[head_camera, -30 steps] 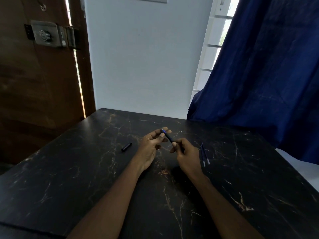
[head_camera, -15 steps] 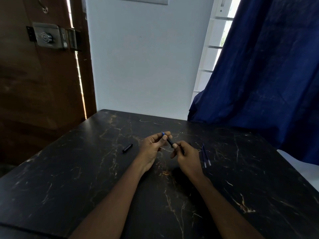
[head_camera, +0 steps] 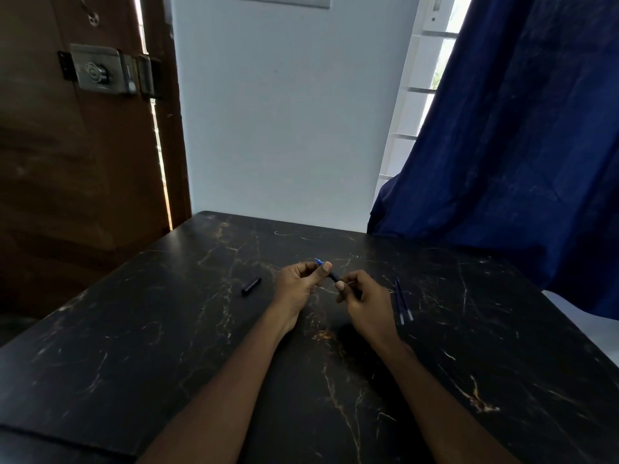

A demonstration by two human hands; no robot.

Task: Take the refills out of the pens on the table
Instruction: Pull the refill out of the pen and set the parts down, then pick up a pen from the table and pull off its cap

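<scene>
Both hands hold one dark pen (head_camera: 333, 276) above the middle of the black marble table (head_camera: 167, 329). My left hand (head_camera: 298, 286) pinches its front end, where a blue tip (head_camera: 318, 262) sticks out past the fingers. My right hand (head_camera: 363, 298) grips the rear of the barrel, which is hidden in the fist. Two thin blue refills (head_camera: 402, 301) lie side by side on the table just right of my right hand. A black pen cap (head_camera: 251, 286) lies to the left of my left hand.
A dark blue curtain (head_camera: 519, 145) hangs over the table's far right corner. A wooden door (head_camera: 67, 162) with a metal lock stands to the left, a white wall behind the table's far edge.
The hands have drawn slightly closer together on the pen, and less of the barrel shows between them. The refills and the cap have not moved.
</scene>
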